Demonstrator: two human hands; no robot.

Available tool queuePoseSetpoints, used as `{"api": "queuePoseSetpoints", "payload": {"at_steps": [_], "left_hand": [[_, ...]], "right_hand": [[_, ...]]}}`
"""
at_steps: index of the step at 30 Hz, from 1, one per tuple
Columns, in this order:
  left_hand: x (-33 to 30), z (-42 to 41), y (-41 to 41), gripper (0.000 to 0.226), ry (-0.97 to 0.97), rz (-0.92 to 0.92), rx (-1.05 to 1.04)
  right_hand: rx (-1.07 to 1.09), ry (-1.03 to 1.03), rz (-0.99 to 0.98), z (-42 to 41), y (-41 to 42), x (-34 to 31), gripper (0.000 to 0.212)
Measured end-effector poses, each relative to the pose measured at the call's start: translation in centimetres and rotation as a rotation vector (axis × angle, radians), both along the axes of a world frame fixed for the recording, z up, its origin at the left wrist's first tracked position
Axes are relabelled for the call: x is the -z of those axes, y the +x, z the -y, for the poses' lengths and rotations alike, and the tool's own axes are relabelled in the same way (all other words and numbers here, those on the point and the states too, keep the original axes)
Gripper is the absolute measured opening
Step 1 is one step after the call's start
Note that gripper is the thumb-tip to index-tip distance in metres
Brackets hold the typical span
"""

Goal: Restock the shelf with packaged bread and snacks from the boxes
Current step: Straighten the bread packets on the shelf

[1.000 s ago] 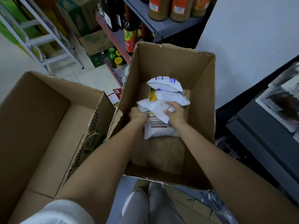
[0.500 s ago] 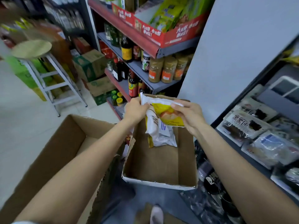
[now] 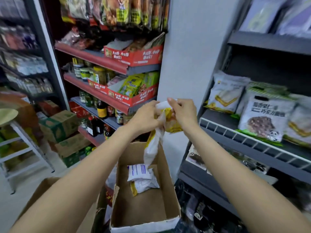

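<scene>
- Both grips are closed on packets: the left hand [image 3: 144,117] pinches the top of a white-and-yellow packet [image 3: 154,147] that hangs limp below it, and the right hand [image 3: 182,113] curls round a yellow packet [image 3: 173,126] held just beside it.
- The two hands meet at chest height, above the open box [image 3: 143,204]; my guess is that the packets are held by their top edges so they can be sorted or separated before shelving.
- Two more white packets [image 3: 141,178] lie at the far end of the box floor, so the box is not yet emptied.
- The box stands on the floor right against the dark shelf [image 3: 252,137] at the right, probably to keep the reach short.
- That shelf already carries bagged bread [image 3: 225,95] and a snack bag [image 3: 264,118] leaning upright behind a low wire rail [image 3: 232,132], faces outward, likely for display.
- A second box [image 3: 42,195] stands at the lower left; its contents are hidden.
</scene>
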State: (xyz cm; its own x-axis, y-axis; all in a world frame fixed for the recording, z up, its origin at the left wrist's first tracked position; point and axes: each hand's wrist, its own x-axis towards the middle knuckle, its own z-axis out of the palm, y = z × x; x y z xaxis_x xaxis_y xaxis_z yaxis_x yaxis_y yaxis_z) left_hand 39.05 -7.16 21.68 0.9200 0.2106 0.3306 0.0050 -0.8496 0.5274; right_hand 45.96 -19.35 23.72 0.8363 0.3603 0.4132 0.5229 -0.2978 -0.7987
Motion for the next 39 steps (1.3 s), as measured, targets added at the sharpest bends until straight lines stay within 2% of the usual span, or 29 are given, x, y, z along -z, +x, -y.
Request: {"api": "queuePoseSetpoints", "payload": {"at_steps": [2, 5, 6, 8, 10, 12, 14, 15, 17, 20, 22, 24, 28, 29, 32, 33, 35, 37, 39], "left_hand": [[-1.5, 1.2, 0.1, 0.022, 0.036, 0.043, 0.015], [-2.9, 2.2, 0.5, 0.021, 0.080, 0.125, -0.022], [-3.4, 2.5, 0.7, 0.023, 0.099, 0.157, -0.028], [-4.3, 3.2, 1.0, 0.030, 0.098, 0.196, -0.044], [-5.1, 3.7, 1.1, 0.034, 0.066, 0.239, -0.051], [-5.6, 3.9, 1.3, 0.038, -0.083, 0.282, -0.075], [-6.1, 4.1, 1.7, 0.032, -0.361, 0.330, -0.057], [-6.5, 4.3, 2.0, 0.031, -0.498, 0.341, -0.037], [-7.1, 4.8, 2.7, 0.037, -0.643, 0.305, -0.026], [-7.9, 6.1, 4.5, 0.050, -0.823, 0.231, -0.043], [-8.5, 7.1, 5.8, 0.039, -0.937, 0.181, -0.079], [-9.1, 8.0, 7.1, 0.033, -0.915, 0.198, -0.087], [-9.6, 9.1, 9.5, 0.008, -0.782, 0.260, -0.108], [-9.6, 9.1, 10.1, 0.008, -0.787, 0.267, -0.126], [-9.6, 9.1, 11.7, 0.012, -0.816, 0.323, -0.188], [-9.7, 9.0, 12.2, 0.018, -0.823, 0.343, -0.213], [-9.8, 8.7, 13.3, 0.031, -0.836, 0.356, -0.255], [-9.9, 8.9, 14.2, 0.033, -0.848, 0.337, -0.274], [-10.0, 9.0, 15.0, 0.030, -0.857, 0.312, -0.281]], "right_hand": [[-0.002, 0.024, 0.043, 0.7, -0.1, -1.1, 0.050], [-0.058, 0.070, 0.061, 2.6, 0.4, -2.3, 0.047], [-0.104, 0.117, 0.055, 3.3, 0.6, -2.6, 0.039], [-0.168, 0.195, -0.018, 4.9, 1.0, -2.7, 0.008], [-0.048, 0.202, -0.068, 6.5, 2.5, -2.0, 0.048], [0.123, 0.150, -0.139, 8.0, 3.9, -1.3, 0.081], [0.061, 0.178, -0.284, 8.9, 4.9, -0.9, 0.093], [-0.015, 0.207, -0.363, 9.1, 5.5, -0.9, 0.087], [-0.100, 0.241, -0.382, 9.0, 6.0, -1.2, 0.065], [-0.063, 0.401, -0.344, 9.4, 6.8, -2.7, 0.045], [-0.042, 0.436, -0.292, 10.3, 7.7, -4.0, 0.026], [0.036, 0.361, -0.172, 11.2, 9.1, -5.2, 0.012], [0.257, 0.012, 0.110, 12.4, 12.2, -7.6, 0.022], [0.310, -0.099, 0.182, 12.7, 12.8, -8.2, 0.025], [0.413, -0.476, 0.350, 12.9, 14.3, -9.8, 0.054], [0.423, -0.589, 0.383, 12.7, 14.9, -10.1, 0.057], [0.409, -0.757, 0.437, 11.9, 16.3, -10.2, 0.048], [0.388, -0.870, 0.515, 11.1, 17.7, -9.4, 0.040], [0.364, -0.941, 0.587, 10.6, 19.1, -7.7, 0.042]]}}
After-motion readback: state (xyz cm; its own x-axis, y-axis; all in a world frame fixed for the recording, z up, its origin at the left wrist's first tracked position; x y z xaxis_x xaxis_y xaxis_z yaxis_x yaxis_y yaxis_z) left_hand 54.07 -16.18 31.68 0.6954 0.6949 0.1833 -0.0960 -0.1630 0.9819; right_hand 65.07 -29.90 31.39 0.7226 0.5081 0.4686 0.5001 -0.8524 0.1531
